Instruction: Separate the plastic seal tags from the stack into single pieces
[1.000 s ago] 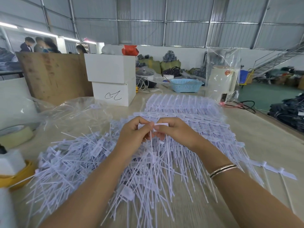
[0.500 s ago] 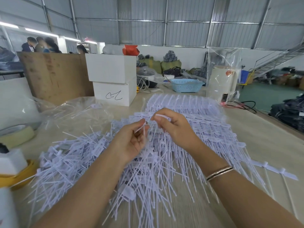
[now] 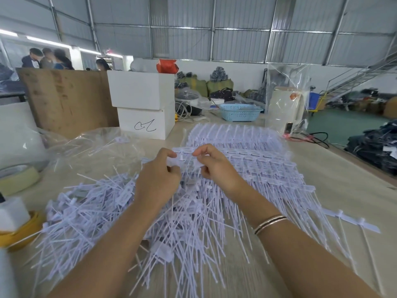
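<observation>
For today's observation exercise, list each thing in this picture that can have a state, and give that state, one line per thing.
Left hand: pinching a tag head.
Right hand: pinching the neighbouring tag head.
Strip of tags: held up between both hands, still joined.
Stack of joined tags: lying flat in rows, unseparated.
Loose single tags: heaped in a jumble.
Blue basket: upright, contents not visible.
White boxes: stacked, closed.

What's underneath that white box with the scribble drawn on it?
The scribbled box sits straight on the table; nothing shows beneath it. A second white box is stacked on top. Both are closed, so their contents are hidden.
</observation>
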Demonstrator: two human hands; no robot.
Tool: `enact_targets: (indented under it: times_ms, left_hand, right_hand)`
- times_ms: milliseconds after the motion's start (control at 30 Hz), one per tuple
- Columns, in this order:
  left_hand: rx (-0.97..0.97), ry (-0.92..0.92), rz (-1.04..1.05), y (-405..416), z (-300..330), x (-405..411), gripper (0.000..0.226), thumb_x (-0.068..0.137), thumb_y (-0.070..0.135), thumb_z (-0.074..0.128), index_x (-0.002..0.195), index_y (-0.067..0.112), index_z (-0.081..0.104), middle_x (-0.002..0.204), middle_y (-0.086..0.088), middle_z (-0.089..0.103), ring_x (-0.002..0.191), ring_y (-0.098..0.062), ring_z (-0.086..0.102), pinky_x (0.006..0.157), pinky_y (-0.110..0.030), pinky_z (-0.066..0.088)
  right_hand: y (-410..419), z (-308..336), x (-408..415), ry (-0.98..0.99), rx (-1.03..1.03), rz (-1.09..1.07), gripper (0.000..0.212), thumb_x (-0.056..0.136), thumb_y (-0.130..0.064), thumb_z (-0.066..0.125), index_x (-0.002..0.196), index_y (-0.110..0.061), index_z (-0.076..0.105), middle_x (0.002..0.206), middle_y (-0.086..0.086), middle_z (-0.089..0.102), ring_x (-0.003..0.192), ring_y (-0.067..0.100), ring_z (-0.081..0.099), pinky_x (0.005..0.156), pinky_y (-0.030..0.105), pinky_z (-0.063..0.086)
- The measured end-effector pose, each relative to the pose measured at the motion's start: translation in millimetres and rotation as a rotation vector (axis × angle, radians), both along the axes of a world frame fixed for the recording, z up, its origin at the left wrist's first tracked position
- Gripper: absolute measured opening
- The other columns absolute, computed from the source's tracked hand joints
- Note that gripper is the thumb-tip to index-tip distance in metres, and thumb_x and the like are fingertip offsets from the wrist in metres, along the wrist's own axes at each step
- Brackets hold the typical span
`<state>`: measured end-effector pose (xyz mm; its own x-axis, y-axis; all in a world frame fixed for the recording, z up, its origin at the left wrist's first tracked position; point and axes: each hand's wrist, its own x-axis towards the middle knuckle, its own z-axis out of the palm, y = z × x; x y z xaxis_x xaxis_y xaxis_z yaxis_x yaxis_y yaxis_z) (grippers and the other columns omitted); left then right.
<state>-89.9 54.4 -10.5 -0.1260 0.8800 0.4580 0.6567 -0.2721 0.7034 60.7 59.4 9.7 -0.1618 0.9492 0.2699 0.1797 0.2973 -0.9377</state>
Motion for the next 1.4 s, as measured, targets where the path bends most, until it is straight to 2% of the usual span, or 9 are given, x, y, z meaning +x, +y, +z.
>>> enact_targets:
  times_ms: [200, 400, 500, 600, 700, 833, 1033, 1267, 1400]
  left_hand:
    - [0.04, 0.384, 0.154, 0.8, -6.2, -2.1, 0.04, 0.088, 0.023, 0.05, 0.128, 0.021, 0.044, 0.097, -0.007, 0.064, 0.094, -0.026, 0.055, 0.071, -0.037, 0.047]
    - [0.267, 0.352, -0.195, -2.3, -7.8, 5.3, 0.021, 0.094, 0.021, 0.053, 0.111, 0.015, 0.062, 0.11, -0.001, 0.061, 0.106, -0.021, 0.051, 0.091, -0.04, 0.042]
    - [0.13, 0.473, -0.504, -6.1, -16.3, 15.4, 0.03, 0.099, 0.035, 0.043, 0.124, 0.026, 0.057, 0.129, 0.009, 0.053, 0.12, -0.01, 0.045, 0.101, -0.035, 0.034]
    - [0.006, 0.697, -0.582, -5.1, -26.3, 23.0, 0.04, 0.1, 0.045, 0.031, 0.135, 0.033, 0.048, 0.144, 0.014, 0.043, 0.13, -0.006, 0.037, 0.107, -0.031, 0.02]
    - [-0.021, 0.752, -0.55, -3.5, -27.2, 22.0, 0.042, 0.1, 0.048, 0.028, 0.123, 0.033, 0.059, 0.142, 0.019, 0.042, 0.123, -0.003, 0.041, 0.093, -0.025, 0.014]
    - [-0.001, 0.735, -0.503, -1.6, -27.7, 13.7, 0.042, 0.098, 0.048, 0.034, 0.069, 0.027, 0.055, 0.13, 0.019, 0.046, 0.106, -0.004, 0.051, 0.094, -0.03, 0.02]
    - [0.073, 0.731, -0.413, -0.5, -27.1, 4.6, 0.045, 0.098, 0.046, 0.035, 0.08, 0.023, 0.069, 0.098, 0.016, 0.043, 0.079, -0.004, 0.05, 0.091, -0.028, 0.021]
    - [0.159, 0.659, -0.243, -1.8, -24.2, -1.4, 0.055, 0.099, 0.041, 0.028, 0.069, 0.02, 0.069, 0.087, 0.01, 0.052, 0.079, -0.006, 0.053, 0.091, -0.029, 0.025]
    - [0.187, 0.64, -0.123, -0.7, -21.5, -4.2, 0.061, 0.09, 0.043, 0.019, 0.069, 0.018, 0.07, 0.083, 0.011, 0.053, 0.086, -0.009, 0.049, 0.087, -0.029, 0.025]
  right_hand:
    - [13.2, -19.6, -15.6, -0.093, -0.041, -0.038, 0.035, 0.099, -0.035, 0.043, 0.132, -0.024, 0.037, 0.103, -0.002, 0.047, 0.076, 0.009, 0.051, 0.06, 0.017, 0.04]
    - [26.1, -24.5, 19.6, -0.114, 0.108, -0.215, 0.021, 0.1, -0.017, 0.041, 0.105, -0.022, 0.061, 0.116, 0.001, 0.055, 0.095, 0.014, 0.055, 0.08, 0.022, 0.044]
    - [35.2, -28.2, 41.5, -0.233, 0.189, -0.341, 0.022, 0.096, -0.005, 0.044, 0.103, -0.014, 0.063, 0.11, 0.005, 0.054, 0.076, 0.012, 0.052, 0.067, 0.019, 0.046]
    - [46.1, -34.8, 56.0, -0.482, 0.234, -0.401, 0.022, 0.092, 0.0, 0.046, 0.1, -0.01, 0.064, 0.11, 0.008, 0.055, 0.092, 0.017, 0.052, 0.084, 0.028, 0.043]
    - [57.8, -34.2, 62.5, -0.728, 0.248, -0.395, 0.022, 0.093, -0.006, 0.047, 0.103, -0.01, 0.066, 0.116, 0.009, 0.057, 0.107, 0.024, 0.053, 0.093, 0.035, 0.042]
    - [69.4, -22.8, 54.5, -1.02, 0.181, -0.351, 0.028, 0.098, -0.023, 0.043, 0.11, -0.013, 0.066, 0.119, 0.006, 0.059, 0.103, 0.026, 0.057, 0.095, 0.041, 0.042]
    - [72.0, -6.1, 39.4, -1.211, 0.121, -0.25, 0.023, 0.093, -0.024, 0.047, 0.1, -0.015, 0.068, 0.1, 0.002, 0.066, 0.096, 0.023, 0.056, 0.096, 0.04, 0.032]
    - [49.0, 2.8, 35.3, -0.967, 0.144, -0.209, 0.015, 0.094, -0.028, 0.05, 0.09, -0.019, 0.061, 0.091, -0.001, 0.062, 0.09, 0.021, 0.058, 0.092, 0.037, 0.04]
    - [21.4, -2.3, 29.6, -0.682, 0.02, -0.047, 0.023, 0.092, -0.04, 0.055, 0.075, -0.028, 0.065, 0.074, -0.014, 0.059, 0.065, -0.003, 0.055, 0.064, 0.019, 0.042]
